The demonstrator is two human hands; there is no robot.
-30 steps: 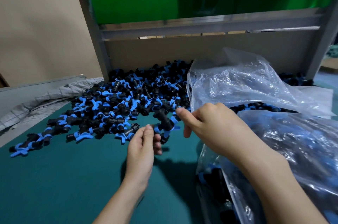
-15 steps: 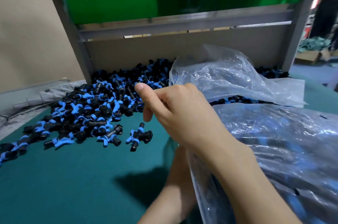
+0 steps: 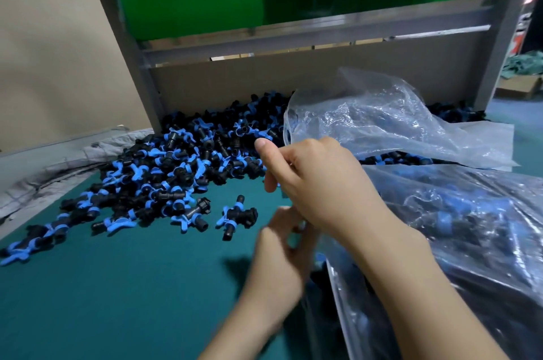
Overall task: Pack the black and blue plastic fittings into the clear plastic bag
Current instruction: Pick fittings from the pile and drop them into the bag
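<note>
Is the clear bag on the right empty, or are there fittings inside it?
Not empty: many black and blue fittings show through the clear bag. How full it is, cannot tell.

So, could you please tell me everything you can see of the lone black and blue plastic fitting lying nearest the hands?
The lone black and blue plastic fitting is a black T-shaped body with stub ends and blue winged collars, seemingly hard plastic. It lies flat on the teal mat, just clear of the heap of like fittings, and nothing else touches it.

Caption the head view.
Right hand grips clear plastic bag beside heap of black and blue plastic fittings; left hand blurred.
</note>
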